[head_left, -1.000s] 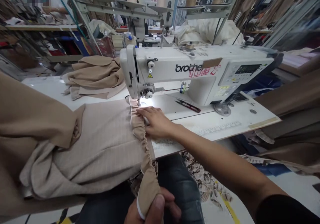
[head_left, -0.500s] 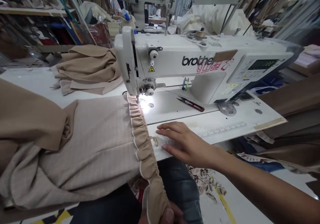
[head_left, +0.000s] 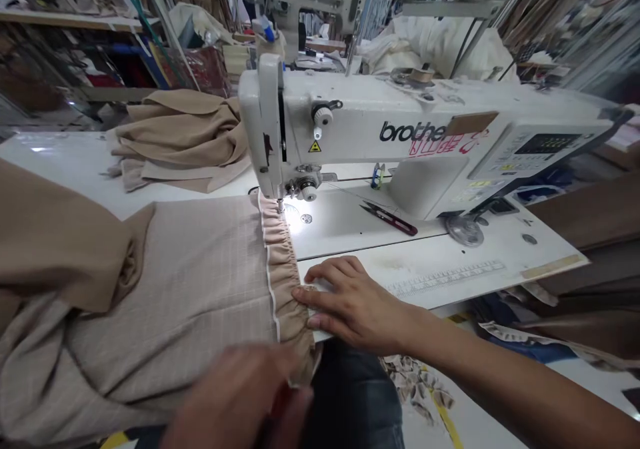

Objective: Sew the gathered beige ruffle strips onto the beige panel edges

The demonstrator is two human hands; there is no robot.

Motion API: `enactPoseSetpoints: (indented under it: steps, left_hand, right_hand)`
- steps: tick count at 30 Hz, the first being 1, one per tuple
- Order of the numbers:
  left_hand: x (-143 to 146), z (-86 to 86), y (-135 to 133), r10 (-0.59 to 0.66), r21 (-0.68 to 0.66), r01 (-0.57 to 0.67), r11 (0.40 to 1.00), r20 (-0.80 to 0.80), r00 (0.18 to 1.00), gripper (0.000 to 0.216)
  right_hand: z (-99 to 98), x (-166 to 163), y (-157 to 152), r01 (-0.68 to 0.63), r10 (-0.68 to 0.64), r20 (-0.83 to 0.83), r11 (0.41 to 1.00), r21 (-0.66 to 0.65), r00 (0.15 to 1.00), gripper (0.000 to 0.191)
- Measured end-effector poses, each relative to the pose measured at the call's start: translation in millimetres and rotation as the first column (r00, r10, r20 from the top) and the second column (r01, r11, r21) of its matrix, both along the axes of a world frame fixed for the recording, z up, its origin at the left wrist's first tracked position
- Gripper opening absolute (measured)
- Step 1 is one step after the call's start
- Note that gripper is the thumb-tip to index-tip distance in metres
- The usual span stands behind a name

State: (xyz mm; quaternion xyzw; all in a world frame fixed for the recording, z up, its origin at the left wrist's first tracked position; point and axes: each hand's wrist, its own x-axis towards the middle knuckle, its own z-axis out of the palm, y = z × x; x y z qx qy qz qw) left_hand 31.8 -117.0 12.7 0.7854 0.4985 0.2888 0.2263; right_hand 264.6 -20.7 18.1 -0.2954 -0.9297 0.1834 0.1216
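Observation:
A beige ruffle strip [head_left: 286,282] with a white edge lies along the right side of a pale checked fabric panel [head_left: 215,262]. Its far end sits under the needle of a white sewing machine [head_left: 345,115], where a lamp glows. My right hand [head_left: 350,302] rests palm down on the table, fingers stretched out, fingertips at the ruffle's right edge. In the foreground my left hand [head_left: 235,395] is smeared by motion over the ruffle's near end; its fingers cannot be made out. Something dark red shows beside it, too blurred to name.
Dark red thread snips [head_left: 390,219] lie on the machine bed, near a small blue-green item [head_left: 377,175]. A clear ruler [head_left: 445,277] lies along the table's front. Folded brown fabric [head_left: 185,139] is piled behind left, and more brown cloth [head_left: 60,229] bunches at the left.
My right hand has moved left and down onto the ruffle's edge. My left hand has left the ruffle's low near end and come up and left, blurred. The view has shifted slightly.

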Motion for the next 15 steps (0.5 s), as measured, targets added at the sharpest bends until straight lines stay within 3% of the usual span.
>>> enactPoseSetpoints:
  steps: [2,4,7,10,15]
  left_hand:
    - [-5.7,20.5,44.5,0.038,0.335,0.016,0.942,-0.153,0.987,0.035]
    - [-9.0,22.3,85.7,0.088,0.463,0.089,0.882,-0.347,0.934,0.043]
    - [-16.4,-0.1,121.3,0.101,0.435,0.154,0.887,-0.51,0.854,0.053]
    - [-25.5,-19.8,127.5,0.079,0.412,0.182,0.893,-0.541,0.837,0.054]
    - [-29.9,-15.6,137.6,0.066,0.389,0.179,0.904,-0.54,0.839,0.056]
  right_hand:
    - [2.9,-1.0,-0.4,0.001,-0.001,0.007,1.0,-0.013,1.0,0.044]
    - [6.5,-2.1,-0.6,0.004,-0.003,0.015,0.999,-0.032,1.0,0.043]
    - [10.4,-3.3,-0.7,0.012,-0.01,0.026,0.998,-0.065,1.0,0.04]
    - [11.0,-4.2,0.6,0.003,-0.002,0.019,0.997,-0.079,1.0,0.038]
    - [7.4,-8.0,14.1,0.01,-0.011,-0.011,0.999,-0.049,1.0,0.038]
